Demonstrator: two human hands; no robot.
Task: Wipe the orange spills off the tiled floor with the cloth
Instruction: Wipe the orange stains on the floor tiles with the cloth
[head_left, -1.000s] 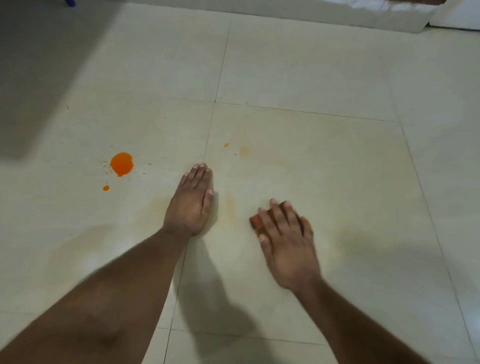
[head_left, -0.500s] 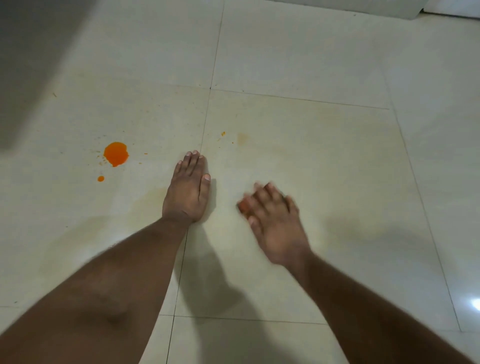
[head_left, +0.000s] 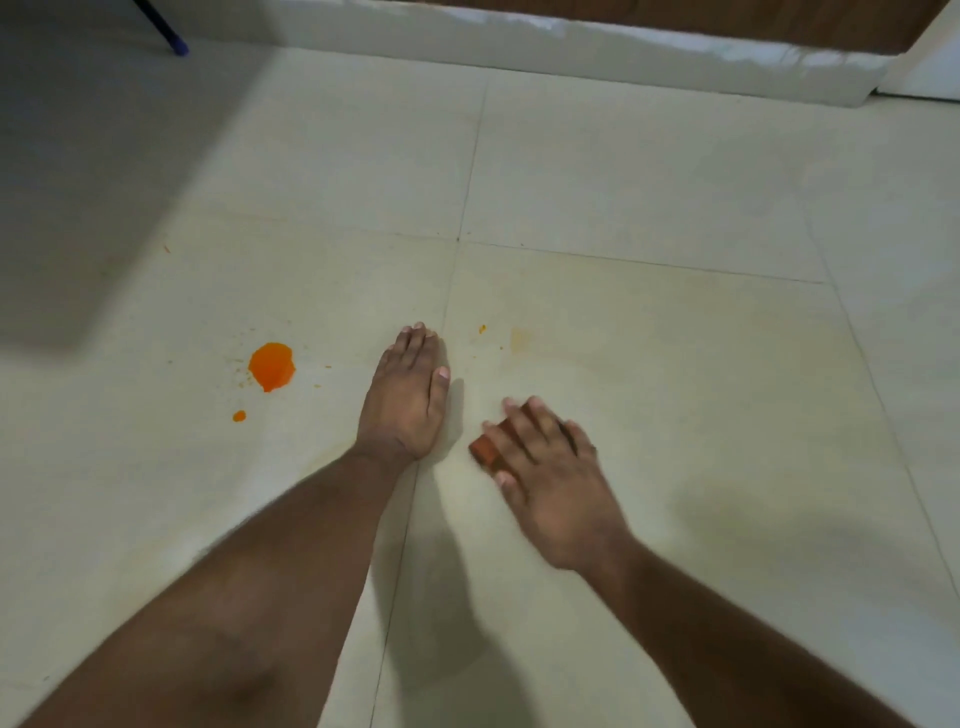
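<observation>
Pale tiled floor (head_left: 649, 171), orange spill (head_left: 271, 365) left of flat, open left hand (head_left: 405, 395), orange-stained cloth (head_left: 488, 446) pressed down under straight-fingered right hand (head_left: 550, 478).

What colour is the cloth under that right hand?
The cloth looks reddish orange, seen in the head view; most of it is hidden under the right hand.

Looks like a home room to me: pale floor tiles (head_left: 623, 171), white skirting (head_left: 597, 52) and wood beyond my hands.
</observation>
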